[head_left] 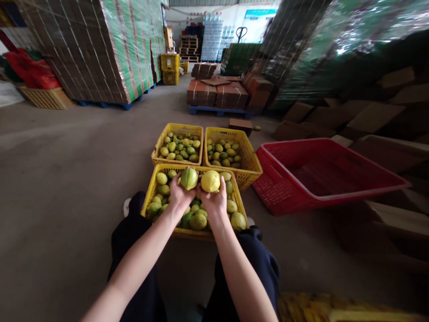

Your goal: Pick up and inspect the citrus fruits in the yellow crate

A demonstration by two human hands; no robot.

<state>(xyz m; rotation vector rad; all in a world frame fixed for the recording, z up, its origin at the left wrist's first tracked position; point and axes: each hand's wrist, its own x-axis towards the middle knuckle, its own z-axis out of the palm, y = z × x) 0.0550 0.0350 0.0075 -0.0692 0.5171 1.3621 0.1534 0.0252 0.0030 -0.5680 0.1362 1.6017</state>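
My left hand [181, 196] is wrapped round a green lemon [189, 178], palm up. Beside it my right hand [214, 201] cups a yellow lemon [211, 181] in the same way. The two fruits are held side by side above the near yellow crate [194, 233], which stands between my legs and holds many green and yellow lemons. Just beyond it are a far left yellow crate [177, 163] and a far right yellow crate [251, 167], each with lemons inside. My forearms and hands hide part of the fruit in the near crate.
To the right stands a large red crate [284, 203], with loose cardboard pieces [372, 118] beyond it. Flattened cartons lie on a blue pallet [219, 112] ahead. Wrapped carton stacks [90, 53] rise at the left. Another yellow crate edge [351, 313] shows at bottom right.
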